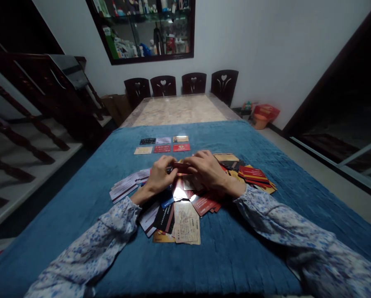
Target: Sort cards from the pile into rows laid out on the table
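Observation:
My left hand (161, 174) and my right hand (207, 169) meet over a loose pile of plastic cards. Between them is a dark reddish card (181, 167), seen nearly edge-on, with the fingers of both hands closed on its ends. Beneath lie red cards (205, 203), cream cards (187, 223), a black striped card (164, 217) and white cards (123, 187) fanned out to the left. Red and yellow cards (255, 176) spread to the right of my right hand. Farther off, several cards lie in two rows, among them a bright red card (181, 147).
A blue cloth (111, 244) covers the near part of the long table, whose bare stone-patterned top (175, 109) shows beyond. Dark chairs (194, 84) line the far end. A wooden railing (24, 120) is at the left, and a red bag over a bucket (262, 116) sits on the floor at right.

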`<state>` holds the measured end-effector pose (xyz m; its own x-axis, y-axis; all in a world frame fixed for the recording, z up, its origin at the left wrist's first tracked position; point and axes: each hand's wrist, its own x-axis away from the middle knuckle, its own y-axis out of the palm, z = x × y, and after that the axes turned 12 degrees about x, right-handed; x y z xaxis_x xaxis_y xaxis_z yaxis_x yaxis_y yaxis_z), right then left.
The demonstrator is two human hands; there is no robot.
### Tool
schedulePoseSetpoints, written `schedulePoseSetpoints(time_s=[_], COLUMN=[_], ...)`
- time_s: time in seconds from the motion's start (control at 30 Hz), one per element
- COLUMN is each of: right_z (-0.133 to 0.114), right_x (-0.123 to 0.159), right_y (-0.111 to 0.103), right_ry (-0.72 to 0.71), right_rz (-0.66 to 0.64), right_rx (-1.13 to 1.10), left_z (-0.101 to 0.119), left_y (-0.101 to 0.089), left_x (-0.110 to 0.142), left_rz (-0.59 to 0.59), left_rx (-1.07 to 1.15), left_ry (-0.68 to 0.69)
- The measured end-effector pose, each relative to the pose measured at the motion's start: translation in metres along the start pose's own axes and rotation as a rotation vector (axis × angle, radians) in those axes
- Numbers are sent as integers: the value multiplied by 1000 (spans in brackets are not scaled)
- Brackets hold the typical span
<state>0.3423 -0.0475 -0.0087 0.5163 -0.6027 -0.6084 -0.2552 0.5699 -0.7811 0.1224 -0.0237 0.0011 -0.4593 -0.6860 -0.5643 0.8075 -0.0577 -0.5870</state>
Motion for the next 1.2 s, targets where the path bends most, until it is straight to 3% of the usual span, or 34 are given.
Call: schedulePoseSetpoints(time_s=[0.3, 1.2], right_z=[2, -11], right_x=[5, 0], right_y=[-4, -12], right_ry=[9, 51], right_rz=[-93, -97], right_rx=[89, 355], left_z=[-9, -9], left_y=[-4, -11], left_x=[0, -10], left_rz=[-86, -5], left_rx=[-37, 36], left_ry=[-65, -137])
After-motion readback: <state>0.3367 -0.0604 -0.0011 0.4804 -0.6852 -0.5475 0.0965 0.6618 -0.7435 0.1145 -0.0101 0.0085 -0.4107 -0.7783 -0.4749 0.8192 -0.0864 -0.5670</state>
